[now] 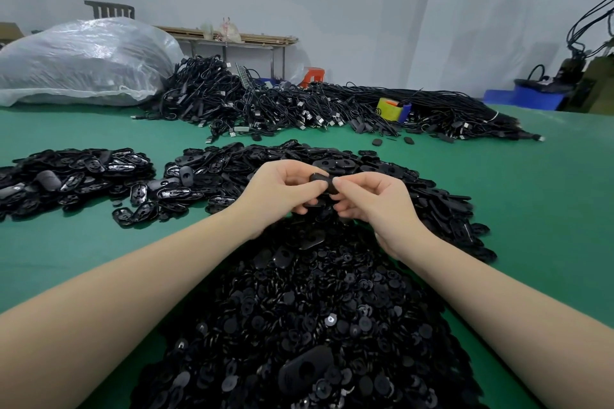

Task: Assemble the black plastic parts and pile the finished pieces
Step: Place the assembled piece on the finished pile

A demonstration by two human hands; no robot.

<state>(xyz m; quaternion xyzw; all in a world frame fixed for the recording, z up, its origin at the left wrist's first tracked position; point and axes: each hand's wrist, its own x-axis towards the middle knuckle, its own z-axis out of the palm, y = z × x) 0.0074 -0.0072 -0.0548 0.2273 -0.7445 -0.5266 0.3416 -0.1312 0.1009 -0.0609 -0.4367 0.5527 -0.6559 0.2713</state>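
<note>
Green matting is covering the desk (83,242), and a pale wall is standing behind it. Taking the black plastic part (321,180) as the landmark: the left hand (282,191) is pinching its left end with curled fingers and thumb, and the right hand (372,199) is pinching its right end the same way, both holding it above the desk. Directly below and nearer the camera, a heap of small round black pieces (315,325) is spreading over the matting. Behind and to the right of the part, a pile of oval black shells (398,183) is lying; a second pile of shells (73,176) is sitting well to its left. Farther back, a tangle of black cables (265,103) is stretching across the desk. Far back on the left, a clear plastic sack (83,60) is bulging, its contents too blurred to tell. Far right, a blue crate (528,98) is holding dark items I cannot make out.
</note>
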